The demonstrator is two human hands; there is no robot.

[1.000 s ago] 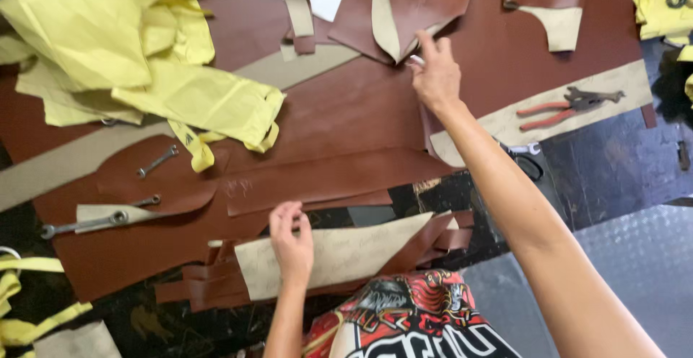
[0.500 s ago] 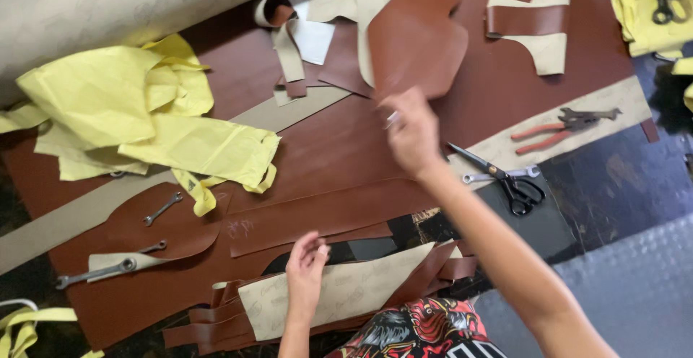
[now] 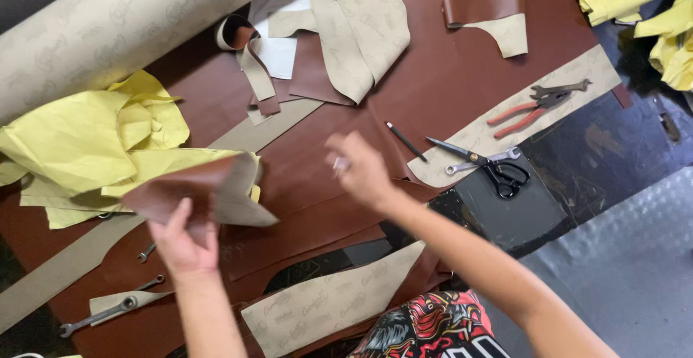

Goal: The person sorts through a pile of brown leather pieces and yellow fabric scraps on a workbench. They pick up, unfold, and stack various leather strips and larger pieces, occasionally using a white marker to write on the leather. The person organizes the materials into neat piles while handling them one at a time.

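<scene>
My left hand (image 3: 184, 246) is raised over the work surface and grips a cut piece of brown leather (image 3: 195, 192) with a beige underside, held up and folded. My right hand (image 3: 357, 167) hovers blurred above the large brown leather sheet (image 3: 447, 69), fingers loosely curled with nothing in them. A black pen (image 3: 406, 141) lies just right of that hand. Black-handled scissors (image 3: 484, 164) rest farther right on a beige strip, next to a wrench.
Crumpled yellow sheets (image 3: 79, 145) lie at left, a big beige roll (image 3: 130, 19) at top left. Red-handled pliers (image 3: 530, 109) sit at right. Wrenches (image 3: 97, 316) lie at lower left. A beige-backed cut piece (image 3: 325, 304) lies near me. More leather offcuts sit at the top.
My left hand left the beige piece near me and lifted a brown leather piece to the left. My right hand drew back from the far leather offcuts toward the middle.
</scene>
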